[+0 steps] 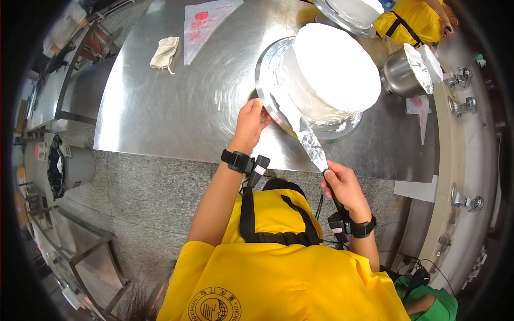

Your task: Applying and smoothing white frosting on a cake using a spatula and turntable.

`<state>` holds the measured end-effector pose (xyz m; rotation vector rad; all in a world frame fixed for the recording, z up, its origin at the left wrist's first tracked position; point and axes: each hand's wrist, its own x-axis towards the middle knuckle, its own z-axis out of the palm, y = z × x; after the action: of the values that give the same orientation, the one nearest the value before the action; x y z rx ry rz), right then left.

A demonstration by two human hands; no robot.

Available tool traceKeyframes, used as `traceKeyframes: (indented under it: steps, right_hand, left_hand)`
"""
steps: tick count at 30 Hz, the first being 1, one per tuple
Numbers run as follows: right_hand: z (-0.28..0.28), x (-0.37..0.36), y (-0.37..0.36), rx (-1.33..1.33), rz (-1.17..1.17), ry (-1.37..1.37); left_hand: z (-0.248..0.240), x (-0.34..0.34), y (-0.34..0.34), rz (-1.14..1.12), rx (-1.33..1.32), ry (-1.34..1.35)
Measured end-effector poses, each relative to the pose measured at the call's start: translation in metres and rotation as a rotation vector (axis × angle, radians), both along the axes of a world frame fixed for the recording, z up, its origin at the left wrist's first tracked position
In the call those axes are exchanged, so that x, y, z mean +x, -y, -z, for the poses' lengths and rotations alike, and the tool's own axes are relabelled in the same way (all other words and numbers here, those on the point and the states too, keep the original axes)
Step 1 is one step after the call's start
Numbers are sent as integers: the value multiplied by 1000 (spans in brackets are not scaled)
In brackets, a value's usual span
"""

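A tall round cake [342, 69] coated in white cream stands on a metal cake turntable [261, 80]. My left hand [250, 123] grips the turntable's near-left rim, its thumb on top and the fingers curled at the edge. My right hand [344, 184] is closed round the black handle of an icing spatula [311, 143]. The spatula's blade, smeared with cream, slants up to the left and lies against the lower side of the cake. Cream also clings to the turntable around the cake's base.
A folded cloth [165, 52] and a clear piping bag [206, 24] lie left on the steel table [214, 85]. A metal bowl [401, 75] with cream stands right of the cake, near another piping bag [423, 113]. Beyond are a second turntable [342, 18] and a person in yellow [404, 21].
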<state>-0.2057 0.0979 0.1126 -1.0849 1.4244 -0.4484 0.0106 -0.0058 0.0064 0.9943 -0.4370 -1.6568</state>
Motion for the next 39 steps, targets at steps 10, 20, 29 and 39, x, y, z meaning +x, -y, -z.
traceKeyframes:
  steps: [10,20,29,39]
  right_hand:
    - [7,-8,10,147,19,140]
    - [-21,-35,-17,77,-12,-33]
    - [-97,-19,-26,-433,-130,-555]
    - [-208,35,128,-1207,-910,-1395]
  left_hand:
    - [-3,-1,2,-44,29,-5]
    - [2,1,0,-1,13,-18]
    - [5,-1,3,13,-2,-25]
    - [-8,-5,0,-148,25,-60]
